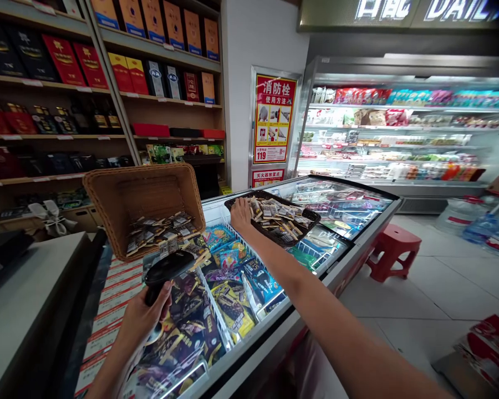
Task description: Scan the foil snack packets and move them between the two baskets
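Note:
In my left hand (pixel 149 307), fingers wrapped round its handle, is a black handheld barcode scanner (pixel 170 267). It is over the left part of a chest freezer (pixel 270 316), its head near a tan wicker basket (pixel 145 185) that is tilted towards me. Small packets (pixel 166 230) lie in the lower part of that basket. My right hand (pixel 242 215) reaches across to the left end of a dark woven tray basket (pixel 311 217) heaped with similar small packets (pixel 278 213). Its fingers are bent at the packets, and what they hold, if anything, is hidden.
Bagged frozen goods (pixel 233 305) fill the freezer's wire compartments. A red stool (pixel 395 252) stands on the floor to the right, with large water bottles (pixel 461 216) beyond it. A grey counter (pixel 33 288) is at the left. Shelves of boxes and a lit refrigerated display (pixel 399 127) line the back.

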The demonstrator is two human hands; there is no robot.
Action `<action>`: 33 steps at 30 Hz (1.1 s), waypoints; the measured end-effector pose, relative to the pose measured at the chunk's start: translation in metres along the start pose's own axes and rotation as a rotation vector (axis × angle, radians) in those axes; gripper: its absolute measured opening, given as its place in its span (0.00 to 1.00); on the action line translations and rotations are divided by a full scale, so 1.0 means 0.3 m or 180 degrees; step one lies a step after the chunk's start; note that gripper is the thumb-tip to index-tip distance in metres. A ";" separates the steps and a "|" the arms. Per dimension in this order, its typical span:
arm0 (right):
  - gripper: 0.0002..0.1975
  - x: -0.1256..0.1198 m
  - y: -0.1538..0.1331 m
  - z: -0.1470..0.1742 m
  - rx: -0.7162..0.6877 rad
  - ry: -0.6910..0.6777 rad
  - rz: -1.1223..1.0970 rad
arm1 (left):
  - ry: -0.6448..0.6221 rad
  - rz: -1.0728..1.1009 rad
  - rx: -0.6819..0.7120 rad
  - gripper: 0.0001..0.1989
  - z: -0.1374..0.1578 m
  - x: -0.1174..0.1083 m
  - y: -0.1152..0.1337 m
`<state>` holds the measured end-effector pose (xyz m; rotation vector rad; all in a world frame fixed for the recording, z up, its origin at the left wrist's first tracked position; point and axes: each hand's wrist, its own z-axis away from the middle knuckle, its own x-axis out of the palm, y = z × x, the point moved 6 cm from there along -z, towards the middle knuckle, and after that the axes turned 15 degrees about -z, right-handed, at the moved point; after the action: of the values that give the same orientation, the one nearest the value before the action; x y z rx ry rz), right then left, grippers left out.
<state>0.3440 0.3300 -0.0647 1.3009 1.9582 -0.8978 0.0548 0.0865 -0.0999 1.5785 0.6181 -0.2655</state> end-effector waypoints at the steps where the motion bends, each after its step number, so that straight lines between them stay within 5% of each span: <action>1: 0.25 0.030 -0.001 -0.014 0.0024 -0.0133 -0.0022 | 0.0016 0.0000 0.0001 0.26 0.001 -0.004 0.005; 7: 0.30 0.133 0.005 -0.018 0.0095 -0.0260 -0.0125 | 0.0105 0.0176 0.0007 0.26 0.016 -0.023 0.035; 17: 0.33 0.126 0.049 -0.033 -0.0143 -0.0339 -0.0284 | 0.0097 0.0293 -0.0082 0.28 -0.012 -0.008 -0.013; 23: 0.24 0.048 0.059 0.088 -0.0986 -0.0308 -0.0365 | 0.0070 0.0315 -0.0126 0.25 0.004 -0.021 0.008; 28: 0.15 -0.066 0.191 0.255 -0.1540 -0.0090 -0.0579 | 0.0064 0.0180 -0.0135 0.25 0.006 -0.021 0.014; 33: 0.11 -0.171 0.242 0.390 -0.1569 0.0309 -0.0504 | 0.0034 0.0011 -0.0093 0.30 -0.027 -0.011 -0.020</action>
<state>0.4431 0.2299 -0.1066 0.9262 2.1991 -0.3822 0.0472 0.0935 -0.1024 1.5535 0.6250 -0.2446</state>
